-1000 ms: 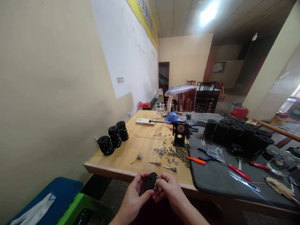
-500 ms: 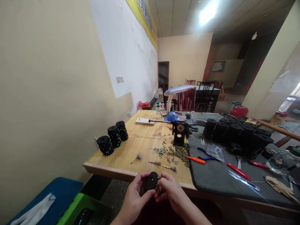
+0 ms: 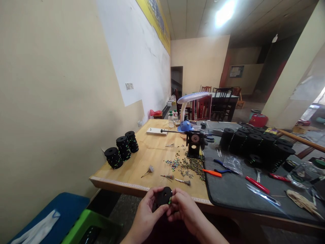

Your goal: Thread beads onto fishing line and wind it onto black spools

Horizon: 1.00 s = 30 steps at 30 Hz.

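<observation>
My left hand [image 3: 146, 213] is wrapped round a black foam spool [image 3: 164, 196] just off the table's front edge, its round end with a centre hole facing up. Small bright green pieces show on the spool's right side. There my right hand [image 3: 183, 206] has its fingers curled in a pinch against the side; what lies between the fingertips is hidden. Beyond the hands, several feathery-tipped pieces [image 3: 167, 177] lie on the wooden table [image 3: 114, 176]. Past them are a scatter of small coloured beads [image 3: 172, 164] and a heap of small dark-gold pieces [image 3: 194, 166].
Three black spools [image 3: 123, 149] stand at the left. A black winding device [image 3: 195, 144] and a desk lamp [image 3: 186, 125] stand mid-table. On the grey mat [image 3: 228, 193] lie blue-handled pliers [image 3: 222, 166], scissors [image 3: 262, 195] and many black spools [image 3: 254, 142]. A green stool [image 3: 83, 223] is lower left.
My right hand's fingers have shifted slightly at the spool's side, and the spool has turned a little, with more green showing. My left hand keeps its hold.
</observation>
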Available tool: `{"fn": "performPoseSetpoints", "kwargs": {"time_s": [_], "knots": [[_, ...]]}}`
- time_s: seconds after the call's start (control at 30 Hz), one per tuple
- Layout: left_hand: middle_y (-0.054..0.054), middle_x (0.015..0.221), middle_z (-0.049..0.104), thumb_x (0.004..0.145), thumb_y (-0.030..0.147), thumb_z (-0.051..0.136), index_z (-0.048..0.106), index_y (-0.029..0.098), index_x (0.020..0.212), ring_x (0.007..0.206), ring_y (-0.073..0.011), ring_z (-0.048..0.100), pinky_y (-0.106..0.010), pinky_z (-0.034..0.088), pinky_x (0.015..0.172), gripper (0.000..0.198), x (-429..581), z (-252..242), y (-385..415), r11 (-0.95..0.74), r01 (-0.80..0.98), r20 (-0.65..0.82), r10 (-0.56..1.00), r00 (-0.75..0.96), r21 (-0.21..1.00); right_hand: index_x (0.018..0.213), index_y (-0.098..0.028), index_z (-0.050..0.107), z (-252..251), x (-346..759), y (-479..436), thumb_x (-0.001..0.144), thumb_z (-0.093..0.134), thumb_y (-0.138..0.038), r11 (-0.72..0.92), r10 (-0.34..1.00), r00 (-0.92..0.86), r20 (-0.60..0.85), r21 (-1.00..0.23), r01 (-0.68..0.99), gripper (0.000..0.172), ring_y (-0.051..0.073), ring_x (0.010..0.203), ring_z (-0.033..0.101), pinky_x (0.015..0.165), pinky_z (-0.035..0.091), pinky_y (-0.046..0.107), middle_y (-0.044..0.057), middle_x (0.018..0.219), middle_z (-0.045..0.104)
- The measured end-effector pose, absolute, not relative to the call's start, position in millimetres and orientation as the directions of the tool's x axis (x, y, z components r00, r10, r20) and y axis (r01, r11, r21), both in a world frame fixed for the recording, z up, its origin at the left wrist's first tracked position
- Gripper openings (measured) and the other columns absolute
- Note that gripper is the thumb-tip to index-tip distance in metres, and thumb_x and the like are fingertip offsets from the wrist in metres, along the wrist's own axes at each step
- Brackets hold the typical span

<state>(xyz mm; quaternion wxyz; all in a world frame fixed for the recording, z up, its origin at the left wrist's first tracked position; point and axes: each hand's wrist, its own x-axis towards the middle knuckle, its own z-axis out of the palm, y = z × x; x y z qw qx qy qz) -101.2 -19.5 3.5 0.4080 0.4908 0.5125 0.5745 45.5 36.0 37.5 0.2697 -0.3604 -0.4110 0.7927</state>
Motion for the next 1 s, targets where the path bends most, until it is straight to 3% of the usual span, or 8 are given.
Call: {"fn": "performPoseSetpoints", "kwargs": {"time_s": [0.57,0.8,1.0], "knots": [[-0.011,0.109,0.069,0.069,0.03,0.075,0.06,0.019,0.108,0.105,-0.0284,0.063,-0.038,0.05,0.092,0.043,-97,7,-20,-0.156,0.143,0.183,0.961,-0.206,0.977,0.071,-0.019,0.047,33,45,39,0.055,0.046,-0.026,-0.494,0.747,-0.544,-0.383,-0.867,-0.068,0.017,0.009,0.043,0.053,0.047,0.044,0.022,-0.004,0.051,0.058],[-0.012,0.103,0.071,0.068,0.031,0.076,0.062,0.017,0.101,0.102,-0.0286,0.064,-0.04,0.05,0.091,0.039,-94,4,-19,-0.096,-0.05,0.083,0.973,-0.215,0.994,0.072,-0.018,0.048,31,44,38,0.061,0.049,-0.031,-0.531,0.738,-0.536,-0.411,-0.844,-0.083,0.017,0.01,0.045,0.057,0.046,0.043,0.021,-0.002,0.055,0.06],[-0.012,0.11,0.069,0.069,0.033,0.075,0.06,0.019,0.105,0.108,-0.0281,0.061,-0.038,0.048,0.093,0.041,-110,12,-16,-0.141,-0.093,0.114,0.96,-0.255,0.986,0.084,-0.015,0.056,17,52,36,0.072,0.058,-0.051,-0.537,0.71,-0.588,-0.388,-0.838,-0.095,0.038,0.011,0.047,0.059,0.046,0.042,0.02,0.002,0.065,0.065]]}}
